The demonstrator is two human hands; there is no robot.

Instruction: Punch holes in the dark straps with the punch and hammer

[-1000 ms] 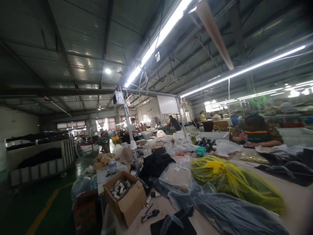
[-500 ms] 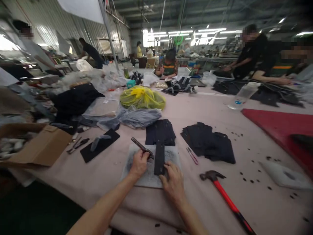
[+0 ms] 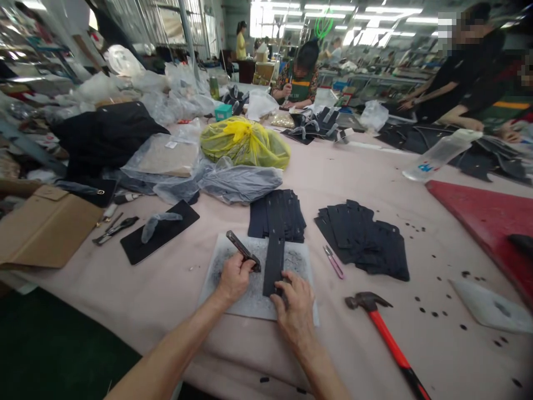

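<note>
My left hand (image 3: 235, 278) is closed around a dark metal hand punch (image 3: 242, 251), tilted with its lower end just left of a black fabric strip (image 3: 273, 266). The strip lies lengthwise over a pale, marked board (image 3: 241, 300), its far end meeting a stack of dark cut pieces (image 3: 295, 216). At the strip's near right edge, my right hand (image 3: 296, 305) grips it between thumb and fingers; the fingertips partly cover that corner. A claw hammer (image 3: 385, 328) with a red and black handle lies right of my right hand. Pink-handled snips (image 3: 333, 262) rest beside the board.
A second pile of dark pieces (image 3: 366, 239) lies to the right, with small dark bits scattered beyond it. At left are a black panel (image 3: 160, 236), pliers (image 3: 116, 229) and a cardboard box (image 3: 54, 222). A yellow bag (image 3: 245, 144) and a clear bottle (image 3: 441, 153) stand farther back. Several people work beyond.
The camera view has shifted, lowering the background and sharpening the picture. My hands stay at the board; the strip's lower end lies slightly differently under my right fingers.
</note>
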